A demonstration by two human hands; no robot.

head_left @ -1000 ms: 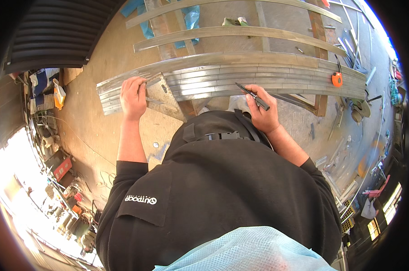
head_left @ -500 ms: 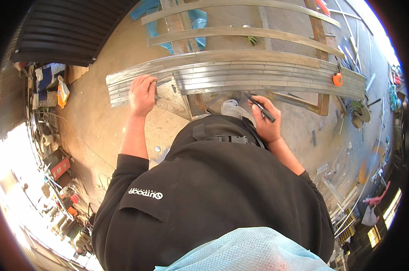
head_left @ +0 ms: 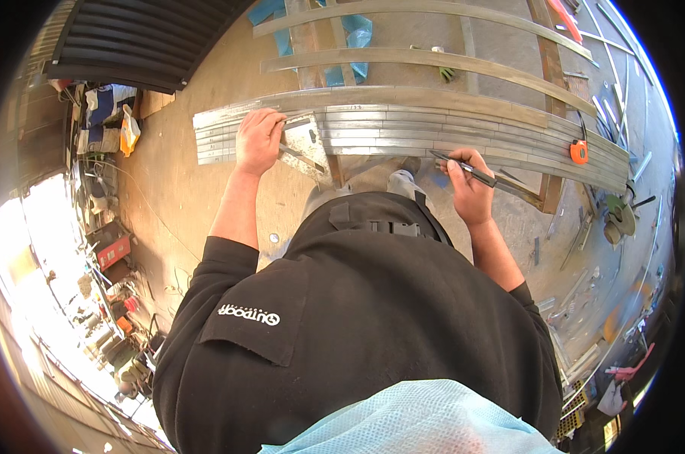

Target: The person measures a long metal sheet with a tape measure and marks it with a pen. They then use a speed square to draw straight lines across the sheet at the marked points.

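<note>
Several long, flat grey metal bars lie side by side across the space before me, with dark marks drawn across them. My left hand is near their left end, its fingers closed on the edge of a pale, speckled triangular metal square. That square overlaps the bars and sticks out past their near edge. My right hand holds a black marker pen, its tip pointing left beside the bars' near edge. An orange tape measure rests toward the bars' right end.
Two separate metal strips lie beyond the bars, across brown beams. A green glove is on the floor between them. At the right stands a grinder-like tool; scraps litter the floor there. Tools and red boxes line the left side.
The view has shifted, moving the scene slightly right. My right hand has brought the pen closer to the bars and tilted it flatter. The square in my left hand now shows more fully.
</note>
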